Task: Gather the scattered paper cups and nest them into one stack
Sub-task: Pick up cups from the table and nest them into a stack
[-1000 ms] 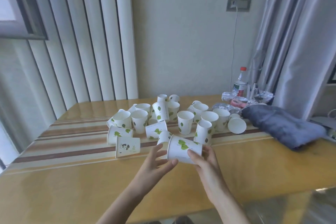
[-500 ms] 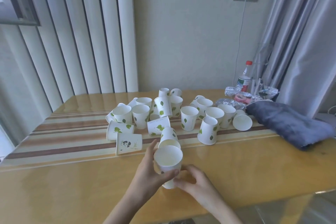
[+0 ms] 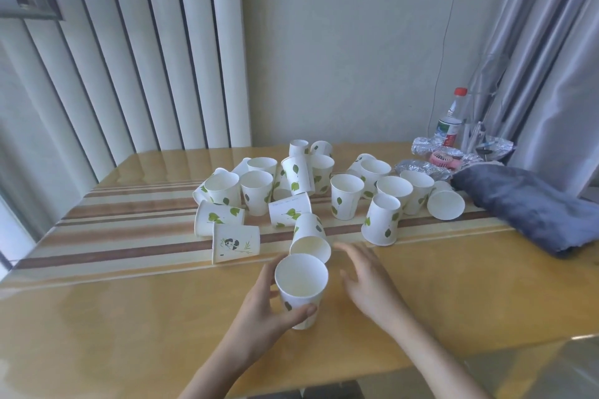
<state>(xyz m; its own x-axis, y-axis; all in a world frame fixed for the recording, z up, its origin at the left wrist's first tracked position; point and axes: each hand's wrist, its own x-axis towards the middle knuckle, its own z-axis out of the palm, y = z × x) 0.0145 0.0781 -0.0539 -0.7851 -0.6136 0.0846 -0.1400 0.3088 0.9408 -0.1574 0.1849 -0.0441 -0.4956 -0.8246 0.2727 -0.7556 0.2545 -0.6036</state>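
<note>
Gathering has only begun: one upright paper cup [image 3: 301,289] stands on the bench [image 3: 129,317], mouth up, and it serves as the landmark for everything else. The left hand [image 3: 265,311] is wrapped around its lower wall, thumb across the near side, steadying it as the base of the stack; whether more than one cup is already nested in it I cannot tell. The right hand [image 3: 369,282] hovers just to the right of that cup, fingers spread and holding nothing, its blurred tips pointing away toward the pile.

Directly behind the upright cup, almost touching its rim, a tipped cup [image 3: 309,238] lies on its side with the mouth facing the person. Behind and to the left lies a panda-print cup [image 3: 235,243], also on its side. Behind and to the right stands an inverted cup [image 3: 381,220]. Farther back the scattered cups [image 3: 346,196] sit in a loose cluster, some upright, some toppled. Well off to the right rests a folded grey cloth [image 3: 531,204].

The next move likely calls for the free hand to take the tipped cup, turn it base down, line it up over the open mouth and press it in without crushing the thin wall.
</note>
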